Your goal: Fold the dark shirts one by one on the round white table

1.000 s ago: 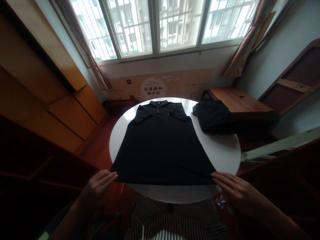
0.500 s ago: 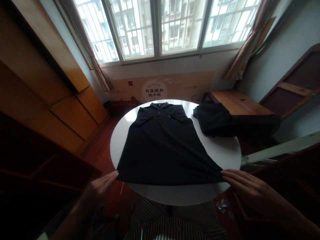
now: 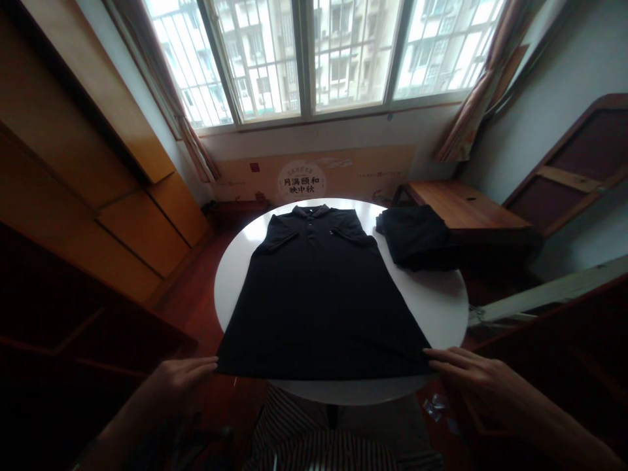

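A black polo shirt point(image 3: 318, 301) lies spread front side up on a round white table point(image 3: 436, 301), its collar at the far edge and its hem towards me. My left hand point(image 3: 179, 379) pinches the hem's left corner, which hangs past the table edge. At the right corner of the hem, my right hand point(image 3: 466, 366) is closed on the cloth. Between the two hands the hem runs nearly straight, and the shirt front looks mostly smooth.
A pile of folded black cloth point(image 3: 415, 235) rests at the table's right side. Behind it stands a low wooden desk point(image 3: 471, 206). Wooden cabinets point(image 3: 132, 222) line the left, and small clear wrappers point(image 3: 434, 407) lie on the floor at lower right.
Both hands have drawn the hem nearer to me, the left one also outwards to the left. Slanting creases at the shirt's right side have smoothed out.
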`<state>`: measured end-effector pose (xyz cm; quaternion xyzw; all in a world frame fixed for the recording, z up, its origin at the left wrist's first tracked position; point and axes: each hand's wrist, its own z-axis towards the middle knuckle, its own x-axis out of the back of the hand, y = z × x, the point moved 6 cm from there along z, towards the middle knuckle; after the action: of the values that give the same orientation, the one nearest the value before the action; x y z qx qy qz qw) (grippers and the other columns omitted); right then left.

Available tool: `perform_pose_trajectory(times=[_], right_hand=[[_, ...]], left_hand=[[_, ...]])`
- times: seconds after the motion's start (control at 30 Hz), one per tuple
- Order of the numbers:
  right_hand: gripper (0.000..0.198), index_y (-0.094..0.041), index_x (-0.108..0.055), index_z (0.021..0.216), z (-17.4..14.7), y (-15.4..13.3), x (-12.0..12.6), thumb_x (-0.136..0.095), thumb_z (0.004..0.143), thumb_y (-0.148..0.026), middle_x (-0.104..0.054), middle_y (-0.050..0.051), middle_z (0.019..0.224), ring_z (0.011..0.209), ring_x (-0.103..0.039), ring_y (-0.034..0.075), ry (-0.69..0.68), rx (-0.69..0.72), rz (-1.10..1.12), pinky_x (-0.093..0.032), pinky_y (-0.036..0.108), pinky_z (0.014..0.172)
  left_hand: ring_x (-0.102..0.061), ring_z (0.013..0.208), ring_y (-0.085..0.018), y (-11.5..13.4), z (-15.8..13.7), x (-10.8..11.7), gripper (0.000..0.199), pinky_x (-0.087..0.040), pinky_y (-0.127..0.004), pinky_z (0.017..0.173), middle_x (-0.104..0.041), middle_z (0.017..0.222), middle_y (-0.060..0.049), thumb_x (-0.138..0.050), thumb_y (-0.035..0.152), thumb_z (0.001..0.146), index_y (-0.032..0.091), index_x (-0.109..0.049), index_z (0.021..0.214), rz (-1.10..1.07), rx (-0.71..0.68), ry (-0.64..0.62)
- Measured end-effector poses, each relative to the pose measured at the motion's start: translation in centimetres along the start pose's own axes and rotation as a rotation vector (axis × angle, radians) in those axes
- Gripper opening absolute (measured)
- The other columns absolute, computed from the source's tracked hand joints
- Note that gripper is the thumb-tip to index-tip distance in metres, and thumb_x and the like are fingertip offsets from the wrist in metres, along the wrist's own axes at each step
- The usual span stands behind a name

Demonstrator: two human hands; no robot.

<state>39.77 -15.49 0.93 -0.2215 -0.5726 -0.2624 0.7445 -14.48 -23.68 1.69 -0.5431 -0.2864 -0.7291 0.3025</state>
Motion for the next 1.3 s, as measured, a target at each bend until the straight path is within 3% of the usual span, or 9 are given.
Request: perform_pose_trajectory(times=[0.1, 0.27, 0.6, 0.77, 0.9, 1.07, 1.17, 1.2, 1.3], right_hand=[[0.05, -0.021, -0.076, 0.1, 0.5, -0.5, -0.1, -0.042, 0.073, 0.004, -0.074, 0.009, 0.113, 0.094, -0.073, 0.021, -0.035, 0.077, 0.033, -0.063, 0.025, 0.07], [0.051, -0.022, -0.076, 0.099, 0.1, -0.1, -0.4, -0.042, 0.071, 0.004, -0.074, 0.009, 0.114, 0.095, -0.073, 0.023, -0.05, 0.047, 0.063, -0.063, 0.028, 0.076], [0.045, -0.025, -0.076, 0.1, 0.0, 0.2, -0.4, -0.045, 0.078, 0.0, -0.074, 0.009, 0.111, 0.093, -0.074, 0.021, -0.129, -0.05, 0.243, -0.062, 0.024, 0.079], [0.023, -0.026, -0.074, 0.108, 1.8, 0.7, 0.7, -0.058, 0.09, -0.023, -0.072, 0.009, 0.112, 0.088, -0.074, 0.02, -0.219, -0.159, 0.379, -0.06, 0.024, 0.075], [0.027, -0.021, -0.075, 0.101, 7.5, 3.7, 2.1, -0.056, 0.095, -0.039, -0.074, 0.006, 0.089, 0.076, -0.071, 0.018, -0.168, -0.142, 0.467, -0.058, 0.027, 0.071], [0.035, -0.012, -0.075, 0.085, 20.5, 12.6, 3.0, -0.053, 0.093, -0.039, -0.07, 0.004, 0.069, 0.061, -0.063, 0.013, 0.034, -0.192, 0.476, -0.05, 0.024, 0.058], [0.017, -0.01, -0.075, 0.078, 28.2, 18.9, 2.0, -0.066, 0.082, -0.023, -0.069, 0.003, 0.068, 0.063, -0.063, 0.013, 0.051, -0.46, 0.488, -0.051, 0.024, 0.065], [0.011, -0.009, -0.074, 0.076, 30.1, 20.9, 1.3, -0.069, 0.079, -0.019, -0.069, 0.003, 0.067, 0.064, -0.064, 0.014, 0.061, -0.593, 0.522, -0.052, 0.025, 0.067], [0.006, -0.008, -0.072, 0.072, 34.5, 25.0, -0.8, -0.075, 0.073, -0.012, -0.065, 0.005, 0.062, 0.059, -0.063, 0.016, 0.08, -0.766, 0.557, -0.055, 0.029, 0.064]], left_hand=[[-0.074, 0.091, -0.017, 0.3, 1.1, -0.2, 0.033, -0.06, -0.023, 0.079, -0.076, 0.107, -0.005, -0.054, 0.01, 0.084, 0.022, -0.068, 0.112, -0.028, 0.002, -0.048], [-0.073, 0.083, -0.013, 1.1, 3.2, 1.0, 0.029, -0.058, -0.017, 0.074, -0.075, 0.098, -0.004, -0.045, 0.009, 0.091, 0.02, -0.07, 0.099, -0.071, 0.03, -0.06], [-0.073, 0.083, -0.012, 0.5, 2.8, 1.2, 0.025, -0.056, -0.015, 0.072, -0.075, 0.095, -0.004, -0.046, 0.012, 0.092, 0.02, -0.07, 0.095, -0.232, 0.079, -0.107], [-0.069, 0.071, -0.012, -0.7, 4.9, 0.3, 0.022, -0.053, -0.017, 0.067, -0.073, 0.079, -0.002, -0.057, 0.027, 0.093, 0.019, -0.07, 0.078, -0.359, 0.202, -0.244], [-0.067, 0.067, -0.013, -6.2, 10.1, 0.5, 0.034, -0.05, -0.019, 0.067, -0.072, 0.072, -0.002, -0.056, 0.04, 0.095, 0.016, -0.072, 0.075, -0.412, 0.338, -0.047], [-0.069, 0.076, -0.017, -17.7, 20.8, -1.2, 0.044, -0.05, -0.024, 0.071, -0.075, 0.079, -0.007, -0.063, 0.054, 0.085, 0.012, -0.075, 0.082, -0.491, 0.582, 0.206], [-0.069, 0.083, -0.021, -24.5, 26.9, -3.1, 0.043, -0.051, -0.027, 0.076, -0.075, 0.086, -0.011, -0.074, 0.049, 0.073, 0.009, -0.075, 0.088, -0.577, 0.812, 0.344], [-0.069, 0.085, -0.022, -26.3, 28.7, -3.7, 0.043, -0.051, -0.028, 0.077, -0.075, 0.088, -0.012, -0.075, 0.047, 0.071, 0.009, -0.075, 0.089, -0.59, 0.854, 0.37], [-0.07, 0.086, -0.023, -30.5, 33.0, -6.0, 0.039, -0.053, -0.03, 0.077, -0.074, 0.09, -0.013, -0.075, 0.042, 0.071, 0.009, -0.074, 0.093, -0.621, 0.94, 0.41]])
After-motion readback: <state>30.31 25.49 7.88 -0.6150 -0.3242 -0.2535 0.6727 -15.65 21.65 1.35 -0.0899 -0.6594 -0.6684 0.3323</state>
